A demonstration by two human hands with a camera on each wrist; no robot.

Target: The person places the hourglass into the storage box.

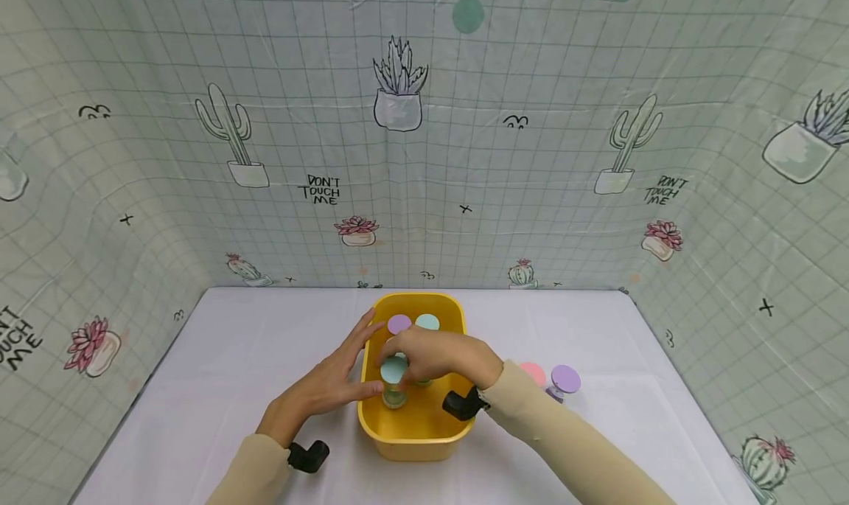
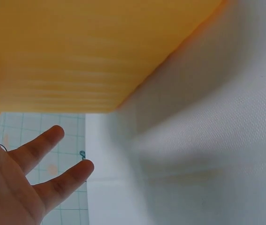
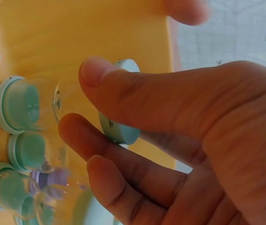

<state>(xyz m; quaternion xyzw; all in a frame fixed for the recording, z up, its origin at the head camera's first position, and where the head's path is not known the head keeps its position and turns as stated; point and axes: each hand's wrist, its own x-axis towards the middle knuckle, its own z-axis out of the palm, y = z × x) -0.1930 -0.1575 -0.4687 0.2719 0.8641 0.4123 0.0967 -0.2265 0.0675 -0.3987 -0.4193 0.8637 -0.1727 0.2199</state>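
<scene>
A yellow bin (image 1: 416, 451) stands on the table with several small sand timers in it. With thumb and fingers my right hand (image 1: 434, 352) grips a sand timer with light green caps (image 1: 394, 370), upright inside the bin; the right wrist view shows the thumb and fingers around its upper cap (image 3: 123, 133). Farther back in the bin are a purple-capped timer (image 1: 399, 324) and another green-capped timer (image 1: 427, 321). My left hand (image 1: 321, 387) lies spread along the bin's left side, thumb over the rim; two fingers (image 2: 62, 183) stick out straight beside the yellow wall.
Right of the bin on the white table (image 1: 265, 328) are a purple sand timer (image 1: 566, 378) and a pink-capped one (image 1: 533, 374), partly hidden by my right sleeve (image 1: 550, 431). A patterned cloth (image 1: 424, 180) hangs behind and at both sides.
</scene>
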